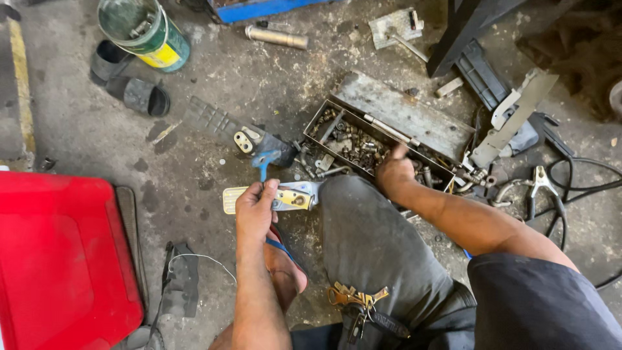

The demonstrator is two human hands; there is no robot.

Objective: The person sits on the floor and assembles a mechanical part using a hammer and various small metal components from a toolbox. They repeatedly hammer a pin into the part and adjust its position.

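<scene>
So your left hand (256,210) grips the bracket (285,198) on the floor (97,129); your right hand (394,174) digs in the box (389,129), grasp hidden, nothing fitted yet.

We see a bright red plastic lid (61,253) and a green can with a yellow band (146,29). The metal plate (272,198) is pale yellow and silver. The open metal box (382,139) is grey and rusty brown. Our trousers (376,240) are grey.

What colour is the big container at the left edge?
Bright red container, clearest in the head view.
</scene>
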